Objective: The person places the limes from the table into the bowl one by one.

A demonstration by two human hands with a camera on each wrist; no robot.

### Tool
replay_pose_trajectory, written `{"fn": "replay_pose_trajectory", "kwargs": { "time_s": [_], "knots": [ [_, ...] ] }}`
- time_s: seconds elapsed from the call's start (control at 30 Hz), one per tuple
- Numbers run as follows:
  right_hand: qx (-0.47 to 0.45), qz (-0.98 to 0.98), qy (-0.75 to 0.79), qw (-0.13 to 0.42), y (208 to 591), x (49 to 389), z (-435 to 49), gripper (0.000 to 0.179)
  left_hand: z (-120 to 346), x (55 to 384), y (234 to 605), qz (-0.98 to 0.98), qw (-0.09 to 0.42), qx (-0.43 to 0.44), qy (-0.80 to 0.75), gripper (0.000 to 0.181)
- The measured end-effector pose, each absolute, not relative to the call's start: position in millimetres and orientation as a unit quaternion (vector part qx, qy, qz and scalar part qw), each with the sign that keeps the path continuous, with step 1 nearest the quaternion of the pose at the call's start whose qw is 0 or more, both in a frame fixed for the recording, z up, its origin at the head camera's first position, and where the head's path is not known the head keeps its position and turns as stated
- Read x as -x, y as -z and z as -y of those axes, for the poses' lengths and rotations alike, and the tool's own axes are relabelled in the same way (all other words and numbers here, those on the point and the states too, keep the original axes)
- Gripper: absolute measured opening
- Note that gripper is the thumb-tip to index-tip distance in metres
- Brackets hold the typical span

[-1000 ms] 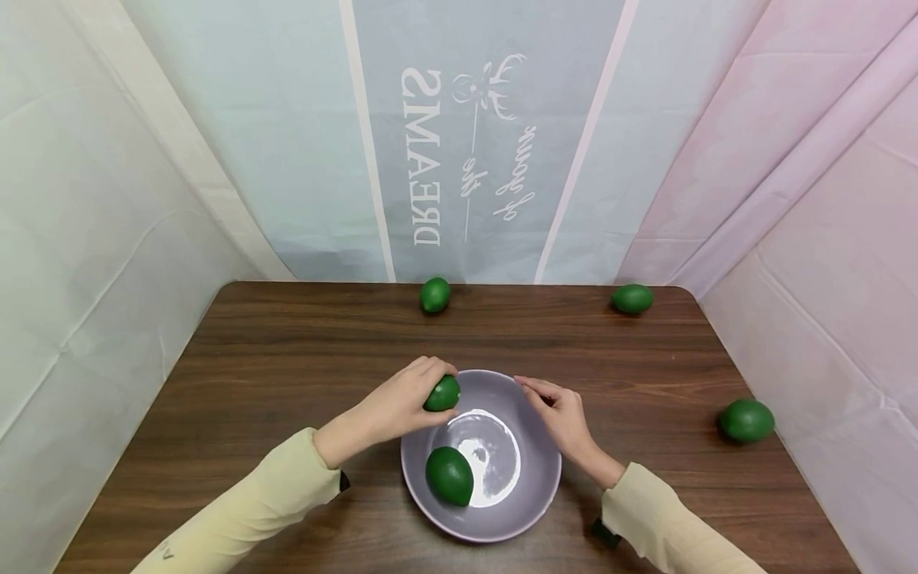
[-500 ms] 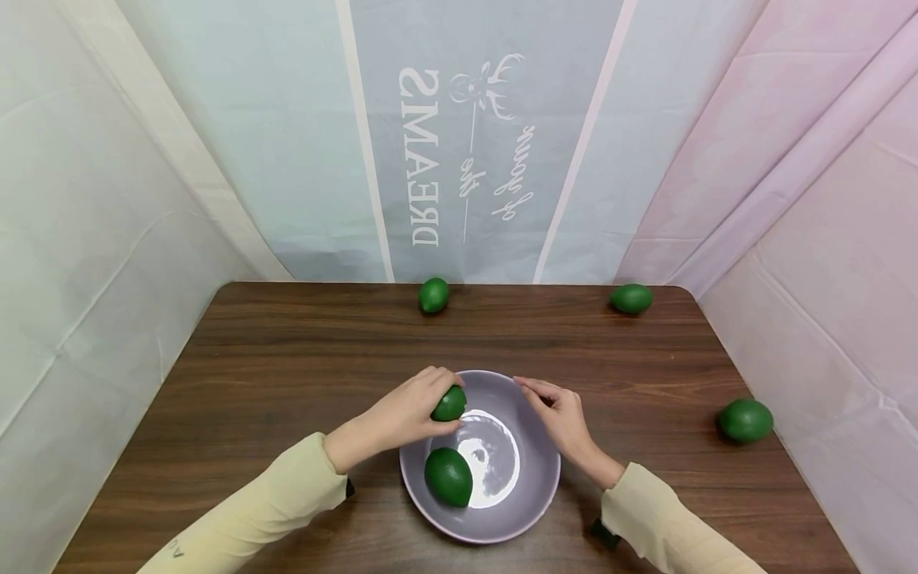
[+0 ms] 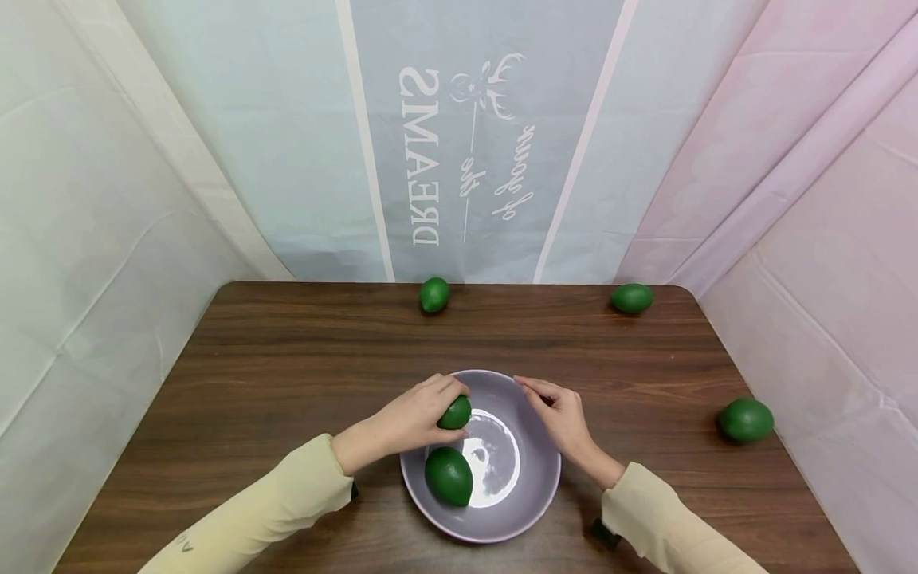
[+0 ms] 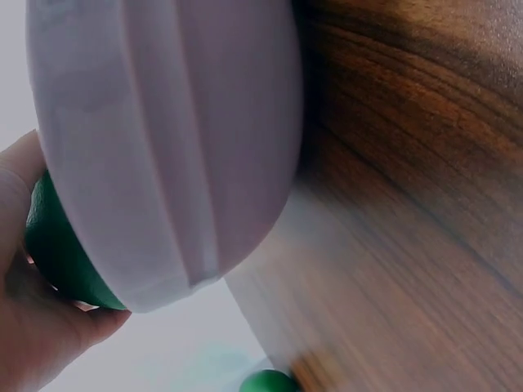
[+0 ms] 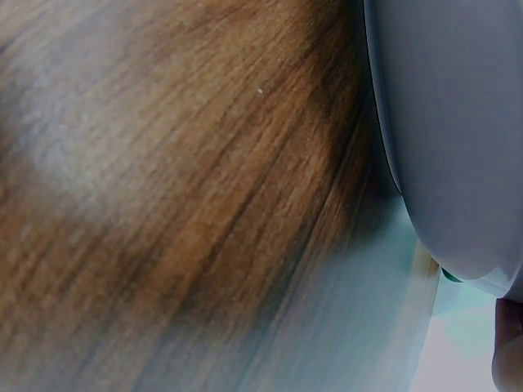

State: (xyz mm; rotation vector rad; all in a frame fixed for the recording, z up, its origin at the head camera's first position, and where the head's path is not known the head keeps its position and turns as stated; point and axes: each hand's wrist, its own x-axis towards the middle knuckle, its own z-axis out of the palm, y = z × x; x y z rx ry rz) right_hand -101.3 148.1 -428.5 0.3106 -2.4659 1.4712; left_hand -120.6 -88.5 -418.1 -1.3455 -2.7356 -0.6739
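Five green, lime-shaped fruits, one bowl, two bare hands.

Head view: the left hand [image 3: 412,414] curls, thumb and fingers apart by a fruit's thickness, round a held fruit [image 3: 455,412] over the left part of the bowl [image 3: 531,462]. A second fruit [image 3: 449,477] lies inside, near the held one. The right hand [image 3: 566,418] is narrow, pinching the bowl's rim at the far right. On the tabletop [image 3: 287,359]: a back-edge fruit [image 3: 433,295], a corner fruit [image 3: 632,298] and a right-side fruit [image 3: 746,420], all well apart. Hazards, as judged: smooth, rounded skin could slip from the fingertips; a drop could knock the second fruit across the slick glaze; uneven pressure on the rim could tip the bowl. Materials: bowl round, glossy, mauve-grey, ceramic-looking; tabletop dark, streaked wood grain; fruits oval, faintly pebbled, tapering at the ends.

Left wrist view: pale outer wall of the bowl, curved and banded by raised ridges; the held fruit partly hidden behind the rim, fingers round it. The wall might catch it if it came down too far outward.

Right wrist view: smooth bowl side, grainy tabletop, one blurred fingertip at the rim; the rest of that grip cannot be told here.
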Motion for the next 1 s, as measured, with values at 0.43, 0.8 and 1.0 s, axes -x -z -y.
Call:
{"fn": "replay_pose_trajectory", "kwargs": {
  "time_s": [0.43,0.8,1.0],
  "knots": [
    [-0.109,0.845,-0.509,0.122,428.3,101.8,-148.7,0.018,82.2,118.9,425.7,0.871,-0.010,0.451,0.195,0.044],
    [-0.103,0.846,-0.510,0.117,427.8,101.3,-148.5,0.018,80.2,116.4,427.7,0.876,-0.024,0.449,0.174,0.044],
    [-0.100,0.846,-0.510,0.118,428.5,101.1,-148.7,0.017,80.4,117.8,428.6,0.873,-0.012,0.457,0.172,0.037]
  ]
}}
